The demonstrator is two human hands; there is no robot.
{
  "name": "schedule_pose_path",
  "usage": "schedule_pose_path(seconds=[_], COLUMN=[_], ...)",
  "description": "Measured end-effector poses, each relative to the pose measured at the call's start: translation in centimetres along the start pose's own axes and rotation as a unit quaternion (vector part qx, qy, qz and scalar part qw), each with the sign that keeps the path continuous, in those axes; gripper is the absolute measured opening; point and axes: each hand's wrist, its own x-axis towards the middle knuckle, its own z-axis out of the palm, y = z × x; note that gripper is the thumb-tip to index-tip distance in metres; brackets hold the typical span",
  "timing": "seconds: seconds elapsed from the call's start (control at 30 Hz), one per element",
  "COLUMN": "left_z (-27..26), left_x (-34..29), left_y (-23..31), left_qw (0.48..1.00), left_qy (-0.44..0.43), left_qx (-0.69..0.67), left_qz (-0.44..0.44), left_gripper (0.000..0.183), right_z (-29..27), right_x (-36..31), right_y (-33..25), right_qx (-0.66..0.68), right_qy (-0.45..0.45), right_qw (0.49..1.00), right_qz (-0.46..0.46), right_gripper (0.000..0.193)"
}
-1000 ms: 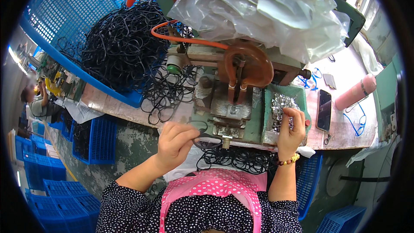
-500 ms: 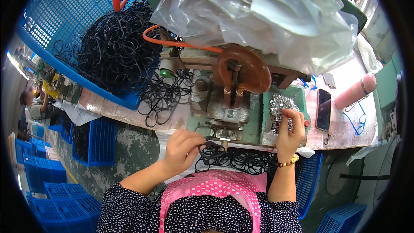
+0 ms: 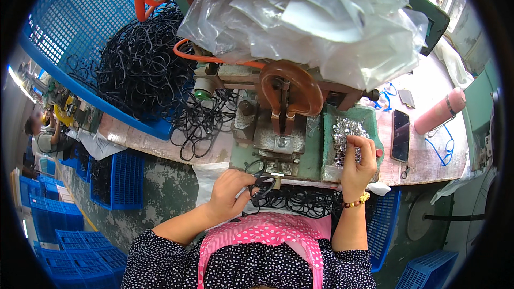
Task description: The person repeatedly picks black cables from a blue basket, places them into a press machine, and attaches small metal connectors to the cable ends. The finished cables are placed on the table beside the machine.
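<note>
In front of a green bench press [image 3: 278,144], my left hand [image 3: 229,192] pinches a looped black cord [image 3: 262,184]. Its loops hang between the fingers and the press's front edge. My right hand [image 3: 358,166] has its fingertips down in a heap of small silvery metal clips [image 3: 347,131], which lies in a green tray [image 3: 327,155] on the right side of the press. Thumb and fingers are drawn together there, and whether a clip sits between them is hidden. More black cords [image 3: 310,200] lie below the press's front edge, close to my apron.
A blue basket [image 3: 59,69] heaped with black cords stands at the back left, with loose cords [image 3: 201,128] beside it. Clear plastic bags [image 3: 305,21] overhang the press. A phone [image 3: 400,135] and a pink bottle [image 3: 440,111] lie to the right. Far left, another person [image 3: 45,136] is seated.
The black cord in my left hand has turned, its loops now spread wider to the right of the fingers. My right hand stays at the clips. The view has shifted slightly.
</note>
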Motion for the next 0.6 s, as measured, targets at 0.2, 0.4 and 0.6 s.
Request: schedule_pose_path(seconds=[0.2,0.4,0.6], left_z=[1.1,2.1,1.7], left_x=[-0.7,-0.8,-0.5], left_y=[0.0,0.1,0.1], left_qw=[0.999,0.999,0.999], left_qy=[-0.023,-0.038,-0.042], left_qx=[-0.03,-0.022,-0.028], left_qz=[0.001,0.008,0.008], left_gripper=[0.024,0.026,0.029], right_z=[0.0,0.0,-0.1], right_x=[0.0,0.1,0.2], right_y=[0.0,0.0,0.0], right_qx=[0.006,0.013,0.007], right_qy=[0.0,0.0,0.007], right_qw=[1.0,1.0,1.0], right_qz=[-0.001,0.001,-0.012], right_gripper=[0.013,0.013,0.016])
